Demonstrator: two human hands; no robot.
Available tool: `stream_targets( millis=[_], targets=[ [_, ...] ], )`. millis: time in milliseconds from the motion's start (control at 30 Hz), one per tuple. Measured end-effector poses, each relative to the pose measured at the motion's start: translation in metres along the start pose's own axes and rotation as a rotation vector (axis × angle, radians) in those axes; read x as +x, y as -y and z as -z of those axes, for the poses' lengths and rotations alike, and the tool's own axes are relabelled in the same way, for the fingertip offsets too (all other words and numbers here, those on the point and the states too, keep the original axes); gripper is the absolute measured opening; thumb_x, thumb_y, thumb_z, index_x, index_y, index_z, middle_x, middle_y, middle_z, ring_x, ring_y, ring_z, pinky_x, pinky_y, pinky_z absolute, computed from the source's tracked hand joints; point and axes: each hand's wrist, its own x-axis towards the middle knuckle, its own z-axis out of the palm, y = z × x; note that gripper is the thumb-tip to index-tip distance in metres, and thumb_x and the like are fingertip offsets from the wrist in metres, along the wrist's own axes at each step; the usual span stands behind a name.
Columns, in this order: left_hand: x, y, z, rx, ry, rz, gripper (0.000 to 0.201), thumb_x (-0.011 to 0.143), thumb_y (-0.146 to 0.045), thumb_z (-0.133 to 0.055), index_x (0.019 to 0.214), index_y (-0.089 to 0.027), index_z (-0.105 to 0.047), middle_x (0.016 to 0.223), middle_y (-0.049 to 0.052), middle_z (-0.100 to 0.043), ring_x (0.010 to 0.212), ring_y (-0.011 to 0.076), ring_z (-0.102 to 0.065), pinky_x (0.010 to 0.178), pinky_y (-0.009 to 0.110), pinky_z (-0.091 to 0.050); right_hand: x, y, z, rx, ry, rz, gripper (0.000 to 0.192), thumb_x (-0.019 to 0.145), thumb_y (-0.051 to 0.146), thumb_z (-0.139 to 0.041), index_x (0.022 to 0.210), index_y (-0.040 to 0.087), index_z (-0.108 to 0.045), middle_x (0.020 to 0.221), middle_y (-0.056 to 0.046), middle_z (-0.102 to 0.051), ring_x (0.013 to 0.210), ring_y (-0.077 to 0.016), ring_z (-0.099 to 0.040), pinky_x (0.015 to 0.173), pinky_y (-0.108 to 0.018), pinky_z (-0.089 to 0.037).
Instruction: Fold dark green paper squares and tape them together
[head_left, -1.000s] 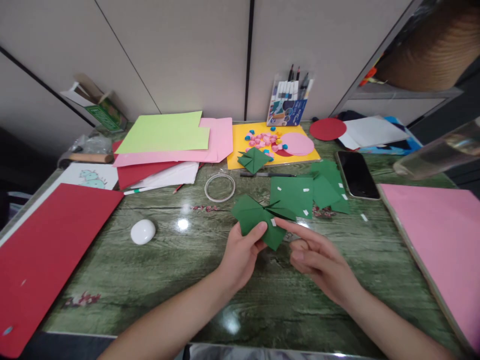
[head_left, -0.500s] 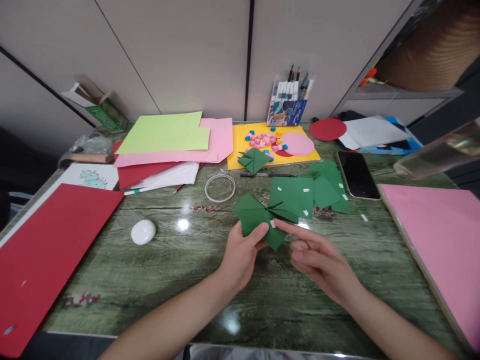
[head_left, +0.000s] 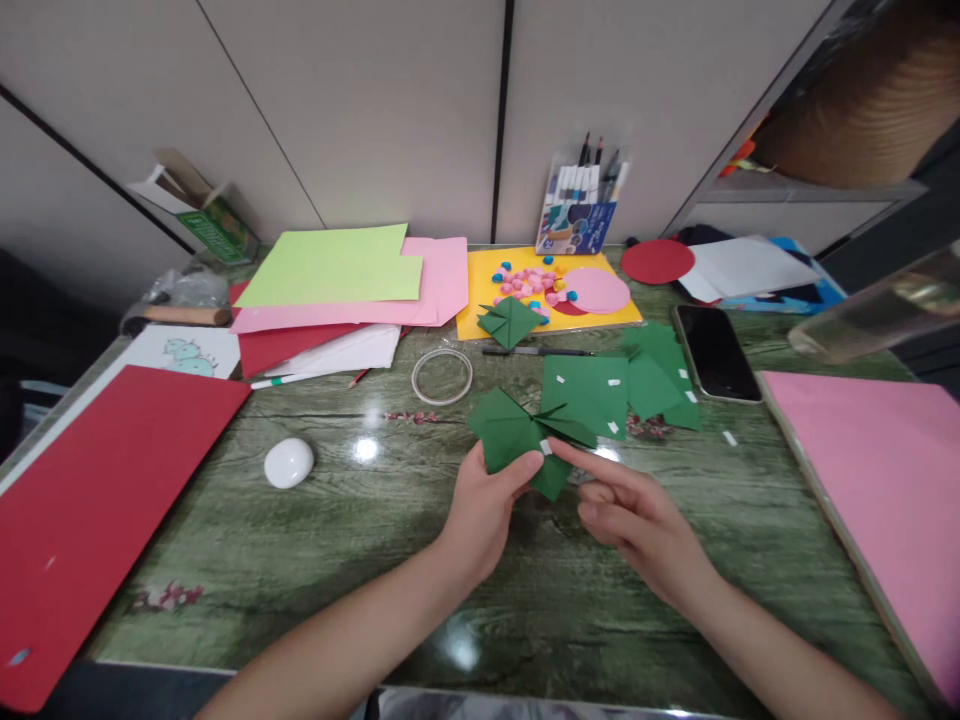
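My left hand point(head_left: 484, 510) pinches a folded green paper point(head_left: 502, 420), with the thumb on top and the other fingers underneath. A small white strip point(head_left: 546, 447) lies on that paper near my thumb tip. My right hand point(head_left: 637, 520) points its index finger, the tip resting at the strip; the other fingers are curled and nothing shows in them. Just beyond are a green sheet point(head_left: 585, 380) with several white bits on it and another green folded piece point(head_left: 650, 385). One more folded green paper point(head_left: 510, 322) rests farther back.
A roll of tape point(head_left: 442, 376), a black pen point(head_left: 536, 351) and a phone point(head_left: 718, 352) lie around the green papers. At left are a white rounded object point(head_left: 289, 463) and red paper point(head_left: 112, 480). Pink paper point(head_left: 877, 470) is at right. Behind stands a marker pack point(head_left: 577, 215).
Very little differs. My left thumb has slid slightly toward the white strip, and my right index finger stays at it. The whole view has shifted a touch.
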Motion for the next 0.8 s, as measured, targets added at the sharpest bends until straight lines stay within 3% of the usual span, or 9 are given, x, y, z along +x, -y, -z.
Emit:
stream_targets(
  millis=[467, 800],
  targets=[
    [-0.001, 0.001, 0.000, 0.010, 0.012, -0.034, 0.025, 0.070, -0.018, -0.070, 0.092, -0.014, -0.060, 0.094, 0.005, -0.066, 0.085, 0.0147, -0.059, 0.081, 0.029, -0.044, 0.002, 0.001, -0.003, -0.057, 0.014, 0.013, 0.049, 0.082, 0.023, -0.052, 0.130, 0.030, -0.047, 0.059, 0.007, -0.014, 0.051, -0.0081, -0.016, 0.047, -0.024, -0.013],
    [0.000, 0.002, 0.000, 0.053, -0.058, -0.090, 0.032, 0.065, -0.018, -0.073, 0.094, -0.015, -0.060, 0.090, 0.004, -0.066, 0.083, 0.0149, -0.059, 0.081, 0.029, -0.045, -0.001, -0.002, -0.012, -0.605, -0.021, 0.213, 0.059, 0.085, 0.012, -0.040, 0.139, 0.031, -0.029, 0.058, 0.008, -0.018, 0.050, -0.0076, -0.021, 0.048, -0.020, -0.020]
  ],
)
